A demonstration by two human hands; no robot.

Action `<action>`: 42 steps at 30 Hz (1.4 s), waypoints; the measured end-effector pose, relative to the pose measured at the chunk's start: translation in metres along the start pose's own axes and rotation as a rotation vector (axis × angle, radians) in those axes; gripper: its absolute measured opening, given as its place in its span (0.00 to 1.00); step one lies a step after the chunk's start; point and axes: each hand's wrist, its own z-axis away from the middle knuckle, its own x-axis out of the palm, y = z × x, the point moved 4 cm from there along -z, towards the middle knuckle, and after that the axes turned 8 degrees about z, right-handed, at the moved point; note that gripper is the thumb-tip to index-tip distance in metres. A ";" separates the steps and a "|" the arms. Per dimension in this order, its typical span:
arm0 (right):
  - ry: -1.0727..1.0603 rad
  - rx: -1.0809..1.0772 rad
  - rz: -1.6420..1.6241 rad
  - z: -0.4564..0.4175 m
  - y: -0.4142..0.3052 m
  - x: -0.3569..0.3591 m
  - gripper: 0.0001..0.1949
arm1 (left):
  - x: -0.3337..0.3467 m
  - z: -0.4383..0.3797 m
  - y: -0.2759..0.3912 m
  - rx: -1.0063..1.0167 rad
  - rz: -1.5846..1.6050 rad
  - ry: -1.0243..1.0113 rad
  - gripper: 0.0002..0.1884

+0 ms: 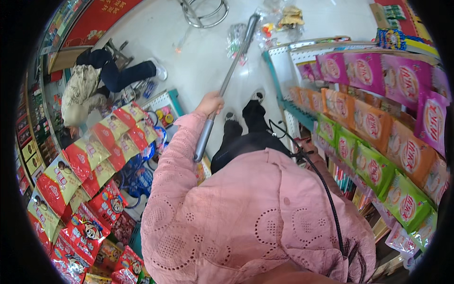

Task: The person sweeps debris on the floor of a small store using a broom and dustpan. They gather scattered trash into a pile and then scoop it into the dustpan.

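Note:
My left hand point(211, 103) is closed around the metal pole of a long-handled tool point(232, 67), just above its grey grip point(204, 140). The pole reaches forward over the pale floor, and its far end lies beside a heap of plastic wrappers point(266, 32); the head of the tool is not clear. My right hand point(305, 146) is low at my right side, by the shelf, partly hidden by my sleeve and a black braided cord point(324, 181). What its fingers do there cannot be made out.
Hanging snack packets point(372, 124) line the shelf at right, and red and cream packets point(85, 156) hang at left. A person point(83, 85) in a patterned top sits or crouches at upper left. A round metal stool base point(205, 14) stands ahead.

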 end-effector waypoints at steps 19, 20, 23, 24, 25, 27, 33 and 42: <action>0.088 0.210 -0.328 0.018 -0.024 -0.005 0.16 | 0.012 -0.063 0.014 -0.059 0.236 0.072 0.01; 0.123 0.252 -0.191 0.011 -0.014 -0.006 0.16 | 0.005 -0.052 0.016 -0.067 0.206 0.075 0.08; 0.136 0.278 -0.084 -0.024 0.043 0.010 0.17 | -0.021 -0.005 0.017 0.021 0.089 0.054 0.14; 0.145 0.219 -0.345 -0.042 0.065 0.015 0.17 | -0.029 0.019 0.014 0.051 0.070 0.043 0.12; 0.164 0.204 -0.384 -0.051 0.073 0.023 0.16 | -0.031 0.043 0.013 0.083 0.004 0.051 0.11; 0.188 0.179 -0.412 -0.054 0.049 0.024 0.14 | -0.040 0.094 -0.012 0.035 0.024 0.137 0.17; 0.312 -0.739 0.598 -0.045 0.012 0.022 0.04 | -0.004 0.200 -0.050 -0.112 0.121 0.357 0.23; 0.122 -0.278 0.177 -0.072 0.048 0.002 0.06 | -0.002 0.075 -0.104 -0.315 0.507 0.562 0.02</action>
